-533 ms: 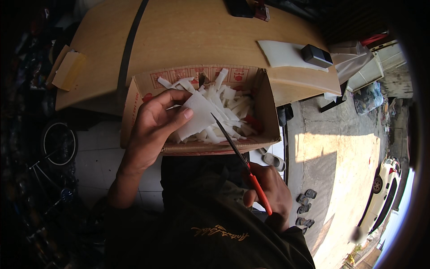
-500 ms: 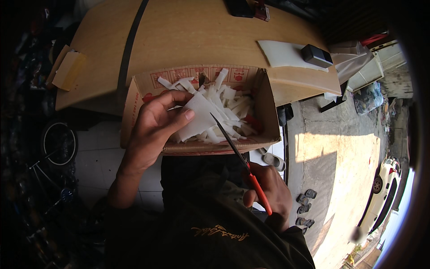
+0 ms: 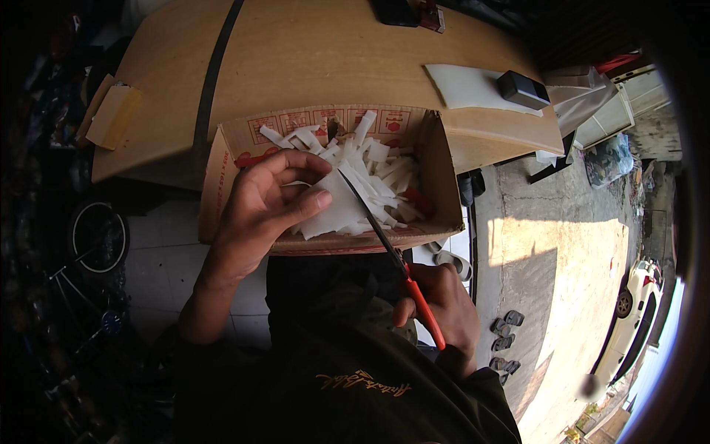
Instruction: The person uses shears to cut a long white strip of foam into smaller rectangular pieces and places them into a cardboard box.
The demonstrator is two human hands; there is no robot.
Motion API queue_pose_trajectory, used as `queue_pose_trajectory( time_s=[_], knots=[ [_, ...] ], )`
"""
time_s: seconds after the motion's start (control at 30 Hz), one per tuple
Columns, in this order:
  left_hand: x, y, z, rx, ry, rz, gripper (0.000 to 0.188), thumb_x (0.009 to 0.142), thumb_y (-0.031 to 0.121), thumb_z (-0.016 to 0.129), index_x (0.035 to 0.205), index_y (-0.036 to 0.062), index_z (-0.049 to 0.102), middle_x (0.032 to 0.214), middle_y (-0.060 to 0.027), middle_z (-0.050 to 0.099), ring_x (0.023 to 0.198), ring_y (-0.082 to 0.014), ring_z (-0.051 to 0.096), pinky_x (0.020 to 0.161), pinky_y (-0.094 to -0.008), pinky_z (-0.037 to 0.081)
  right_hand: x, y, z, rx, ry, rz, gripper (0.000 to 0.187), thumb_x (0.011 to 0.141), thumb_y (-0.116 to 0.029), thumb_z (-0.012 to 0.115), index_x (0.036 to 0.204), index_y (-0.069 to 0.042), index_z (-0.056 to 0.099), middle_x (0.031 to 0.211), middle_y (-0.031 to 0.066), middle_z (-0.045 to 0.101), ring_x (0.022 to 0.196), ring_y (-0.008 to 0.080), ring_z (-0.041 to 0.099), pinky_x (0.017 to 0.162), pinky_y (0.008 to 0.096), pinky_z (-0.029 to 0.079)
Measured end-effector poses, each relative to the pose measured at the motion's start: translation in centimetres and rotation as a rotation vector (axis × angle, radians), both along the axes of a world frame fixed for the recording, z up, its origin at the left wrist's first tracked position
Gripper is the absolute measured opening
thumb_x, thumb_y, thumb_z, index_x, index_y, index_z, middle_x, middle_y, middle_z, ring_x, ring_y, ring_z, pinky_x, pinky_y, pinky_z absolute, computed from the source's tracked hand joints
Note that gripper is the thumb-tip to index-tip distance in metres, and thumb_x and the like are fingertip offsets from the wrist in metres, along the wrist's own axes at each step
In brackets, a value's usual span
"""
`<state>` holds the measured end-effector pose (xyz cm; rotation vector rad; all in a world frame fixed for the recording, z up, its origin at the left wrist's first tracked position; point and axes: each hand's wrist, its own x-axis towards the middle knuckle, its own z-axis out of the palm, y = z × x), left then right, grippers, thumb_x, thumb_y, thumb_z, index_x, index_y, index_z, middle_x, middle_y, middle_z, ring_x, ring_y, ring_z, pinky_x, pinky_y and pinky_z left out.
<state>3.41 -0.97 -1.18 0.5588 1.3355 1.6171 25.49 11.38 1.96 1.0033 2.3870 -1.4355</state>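
Observation:
My left hand (image 3: 259, 203) pinches a thin white sheet (image 3: 331, 213) between thumb and fingers, over the near left part of a cardboard box (image 3: 441, 166). In my right hand (image 3: 450, 305) is a pair of scissors (image 3: 422, 305) with red handles and dark blades. The blades point up and to the left, their tip at the upper right edge of the sheet. They look nearly closed; whether they bite into the sheet I cannot tell. Inside the box lies a heap of white strips (image 3: 383, 180), partly hidden by the sheet and my left hand.
Behind the box stands a wooden table (image 3: 325, 63). On its right lie a white sheet (image 3: 458, 85) and a dark box-shaped object (image 3: 523, 90); a black phone-like item (image 3: 396, 12) is at the far edge. A small open carton (image 3: 115, 118) sits at the left. Sandals (image 3: 505, 331) lie on the floor, right.
The scissors have shifted slightly left and up, bringing the blades against the sheet's right edge. My left hand and the sheet have moved and turned a little.

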Motion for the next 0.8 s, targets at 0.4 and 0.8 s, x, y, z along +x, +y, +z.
queue_pose_trajectory(
  time_s=[0.4,0.8],
  knots=[
    [-0.2,-0.8,0.7,-0.049,0.046,0.017,0.023,0.083,0.0,0.071,0.103,-0.0036,0.059,0.096,-0.0081,0.066,0.088,-0.01,0.063,0.08,-0.0232,0.049,0.0,-0.6,-0.1,-0.138,0.023,-0.081,0.02,0.075,-0.019,0.065,0.068,0.0,0.066,0.054,0.0064,0.059,0.046,0.0163,0.045,0.05,0.0317,0.035],
    [-0.4,-0.4,0.2,0.024,0.106,0.067,0.025,0.083,0.003,0.073,0.103,-0.0039,0.059,0.096,-0.0091,0.066,0.087,-0.0103,0.063,0.078,-0.0232,0.051,1.1,0.0,-1.0,-0.154,0.13,0.039,0.08,0.059,-0.069,0.076,0.094,0.001,0.062,0.066,0.0182,0.059,0.068,0.0413,0.058,0.064,0.0446,0.043]
  ],
)
